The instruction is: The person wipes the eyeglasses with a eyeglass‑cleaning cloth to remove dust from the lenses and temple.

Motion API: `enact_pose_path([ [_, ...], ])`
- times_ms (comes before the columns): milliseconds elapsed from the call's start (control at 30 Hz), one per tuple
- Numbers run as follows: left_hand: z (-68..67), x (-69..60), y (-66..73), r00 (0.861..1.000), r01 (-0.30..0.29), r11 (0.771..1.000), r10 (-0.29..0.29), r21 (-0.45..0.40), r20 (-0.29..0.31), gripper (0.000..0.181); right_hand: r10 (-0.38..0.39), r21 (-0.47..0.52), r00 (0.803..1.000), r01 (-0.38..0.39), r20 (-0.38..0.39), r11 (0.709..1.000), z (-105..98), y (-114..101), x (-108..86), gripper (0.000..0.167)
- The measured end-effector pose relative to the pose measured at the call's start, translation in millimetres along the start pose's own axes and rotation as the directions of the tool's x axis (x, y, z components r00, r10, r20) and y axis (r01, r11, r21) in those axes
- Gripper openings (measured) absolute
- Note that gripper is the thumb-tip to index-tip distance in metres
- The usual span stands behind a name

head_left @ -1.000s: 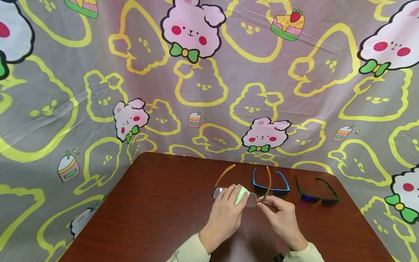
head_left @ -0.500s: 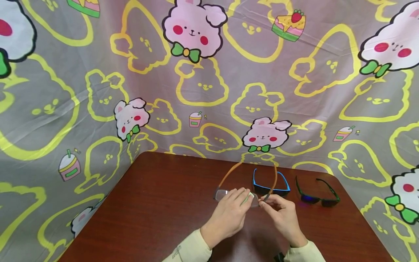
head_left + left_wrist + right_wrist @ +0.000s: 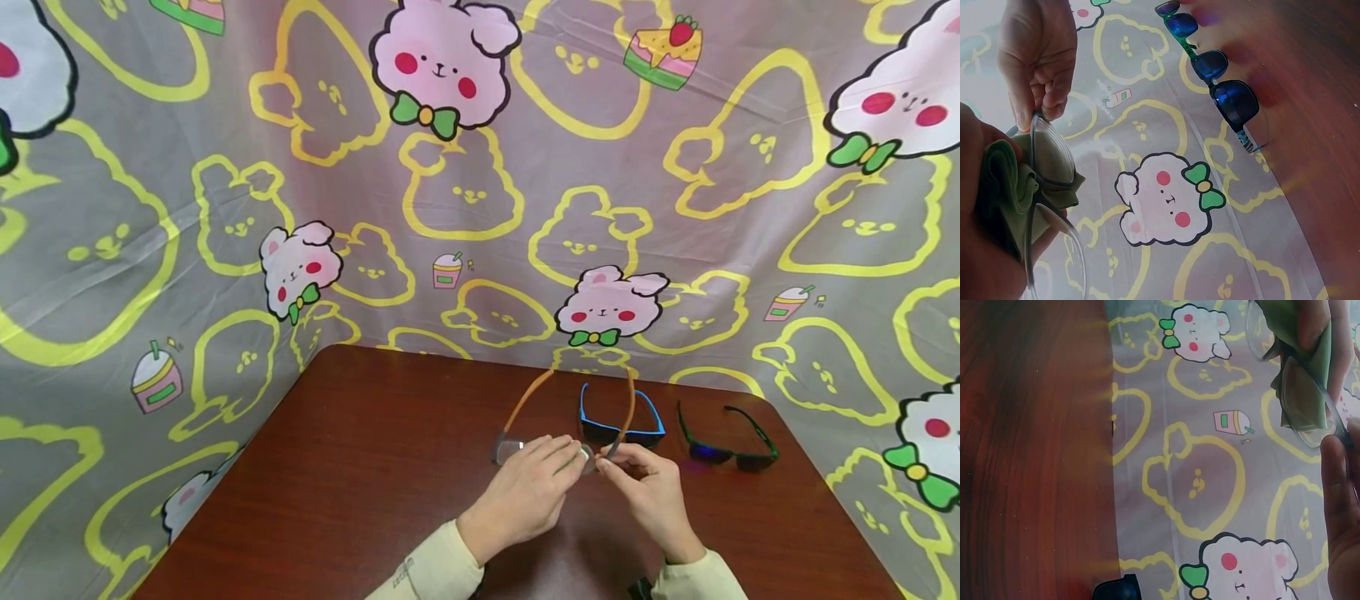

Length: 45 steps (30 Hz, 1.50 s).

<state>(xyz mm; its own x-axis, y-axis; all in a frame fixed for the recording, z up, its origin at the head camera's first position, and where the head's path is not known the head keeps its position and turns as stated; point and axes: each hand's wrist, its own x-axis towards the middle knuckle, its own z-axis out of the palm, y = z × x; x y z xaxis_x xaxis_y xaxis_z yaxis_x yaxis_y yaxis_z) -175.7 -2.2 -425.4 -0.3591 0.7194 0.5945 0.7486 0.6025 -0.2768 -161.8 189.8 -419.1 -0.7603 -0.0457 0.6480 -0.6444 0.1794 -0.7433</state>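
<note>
Clear eyeglasses (image 3: 522, 402) with orange-brown temples are held above the table, temples pointing away from me. My right hand (image 3: 651, 493) pinches them at the right hinge, between thumb and fingers. A green cloth (image 3: 1005, 187) is in my left hand (image 3: 523, 492), folded over both sides of the right lens (image 3: 1055, 159). In the head view the left hand's back hides most of the cloth and the middle of the frame. The right wrist view shows the cloth (image 3: 1307, 369) against the lens, with left fingers (image 3: 1339, 356) beside it.
Blue-framed sunglasses (image 3: 645, 437) lie just behind my right hand. Farther right are dark green-framed sunglasses (image 3: 756, 461), temples unfolded. The brown table (image 3: 337, 467) meets a patterned cloth wall (image 3: 465, 208) at the back and sides.
My left hand has slid slightly right along the eyeglasses with the cloth, which shows less now. The eyeglasses have shifted slightly right. The right hand keeps its pinch; the sunglasses stay put.
</note>
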Motion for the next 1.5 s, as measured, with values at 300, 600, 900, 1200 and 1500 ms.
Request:
enact_pose_path([
  [300,0.1,-0.6,1.0,1.000,-0.029,0.999,0.029,-0.035,0.002,0.034,0.099,-0.026,0.995,-0.100,-0.024,0.995,-4,24,-4.2,0.015],
  [600,0.8,-0.4,2.3,0.996,-0.090,0.990,0.086,-0.110,-0.035,0.036,0.081,-0.115,0.997,-0.083,-0.017,0.990,2,2,0.3,0.009],
  [900,-13.6,-11.8,-5.2,0.993,-0.067,0.929,0.027,-0.365,-0.114,0.036,0.119,-0.165,0.992,-0.126,-0.050,0.978,-2,0,1.9,0.013],
  [1200,-30.2,-27.8,-30.6,0.920,0.081,0.806,-0.287,-0.587,-0.267,0.041,0.135,-0.123,0.988,-0.144,-0.076,0.982,-16,28,-2.7,0.013],
  [1500,-30.0,-37.6,-50.9,0.706,0.372,0.553,-0.690,-0.746,-0.160,0.035,0.154,-0.141,0.983,-0.166,-0.097,0.976,-19,28,-4.5,0.013],
])
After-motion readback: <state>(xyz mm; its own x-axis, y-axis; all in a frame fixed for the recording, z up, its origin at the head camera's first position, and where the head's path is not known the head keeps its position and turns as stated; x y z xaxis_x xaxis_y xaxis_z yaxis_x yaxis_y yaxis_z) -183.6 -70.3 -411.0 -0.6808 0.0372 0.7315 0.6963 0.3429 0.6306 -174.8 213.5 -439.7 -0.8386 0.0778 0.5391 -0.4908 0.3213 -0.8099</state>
